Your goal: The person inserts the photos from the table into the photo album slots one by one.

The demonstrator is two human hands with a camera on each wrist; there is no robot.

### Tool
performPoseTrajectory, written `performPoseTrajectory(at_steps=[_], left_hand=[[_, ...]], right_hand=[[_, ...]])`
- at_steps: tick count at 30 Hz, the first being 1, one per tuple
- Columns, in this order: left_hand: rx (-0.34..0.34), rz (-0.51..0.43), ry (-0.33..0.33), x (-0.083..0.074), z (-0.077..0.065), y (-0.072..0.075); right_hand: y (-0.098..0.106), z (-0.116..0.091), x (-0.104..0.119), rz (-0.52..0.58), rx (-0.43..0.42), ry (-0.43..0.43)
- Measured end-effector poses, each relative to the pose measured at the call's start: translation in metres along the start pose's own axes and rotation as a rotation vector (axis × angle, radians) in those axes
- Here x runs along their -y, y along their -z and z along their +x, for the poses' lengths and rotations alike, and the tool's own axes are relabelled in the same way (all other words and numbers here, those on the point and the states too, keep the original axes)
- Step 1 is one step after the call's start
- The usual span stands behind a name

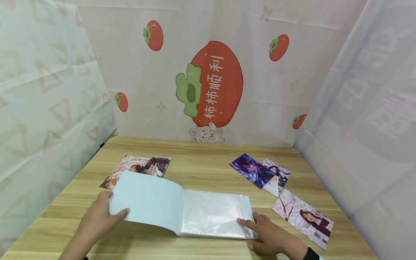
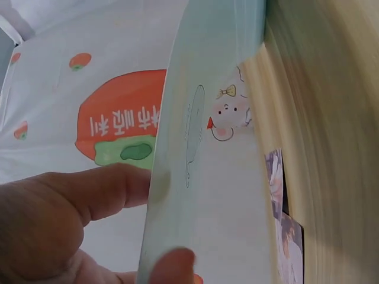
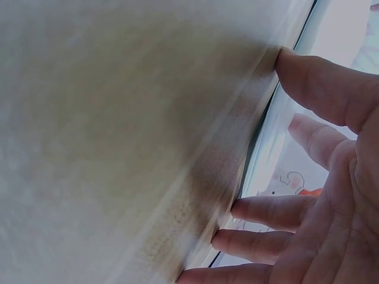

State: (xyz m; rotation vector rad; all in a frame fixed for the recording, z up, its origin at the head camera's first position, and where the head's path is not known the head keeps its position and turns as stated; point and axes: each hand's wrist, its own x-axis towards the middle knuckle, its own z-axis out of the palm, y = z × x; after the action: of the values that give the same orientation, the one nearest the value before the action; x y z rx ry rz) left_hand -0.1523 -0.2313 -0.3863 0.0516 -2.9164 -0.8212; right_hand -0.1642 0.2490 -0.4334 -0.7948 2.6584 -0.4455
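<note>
A photo album with a pale blue cover lies open near the front of the table. My left hand [image 1: 99, 216] pinches the outer edge of the raised cover [image 1: 146, 198], thumb on the inner side. The left wrist view shows the cover [image 2: 174, 136] between thumb and fingers. Clear plastic sleeves [image 1: 211, 213] lie flat on the right half. At their right end is my right hand [image 1: 271, 234], one finger on the sleeves and the others spread beside the album. In the right wrist view its fingertips [image 3: 243, 208] touch the wooden table [image 3: 106, 118] along the album's edge.
Two overlapping photos [image 1: 156, 168] lie behind the cover at the left, partly hidden by it. To the right are a purple photo [image 1: 248, 169], a blossom photo [image 1: 284, 175] partly under it, and a pink blossom photo [image 1: 305, 216]. Printed cloth [image 1: 260, 108] hangs around the table.
</note>
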Motion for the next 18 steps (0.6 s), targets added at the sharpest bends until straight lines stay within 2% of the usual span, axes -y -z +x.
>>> performPoseTrajectory(at_steps=[10,15,18], left_hand=[[0.207,0.143,0.056,0.013,-0.002,-0.010],[0.238,0.189,0.035,0.017,-0.001,-0.018],[0.215,0.214,0.002,0.018,0.001,-0.026]], right_hand=[[0.000,0.000,0.000,0.003,0.002,0.008],[0.001,0.000,0.001,0.012,0.006,0.005],[0.001,0.000,0.001,0.012,0.006,0.003]])
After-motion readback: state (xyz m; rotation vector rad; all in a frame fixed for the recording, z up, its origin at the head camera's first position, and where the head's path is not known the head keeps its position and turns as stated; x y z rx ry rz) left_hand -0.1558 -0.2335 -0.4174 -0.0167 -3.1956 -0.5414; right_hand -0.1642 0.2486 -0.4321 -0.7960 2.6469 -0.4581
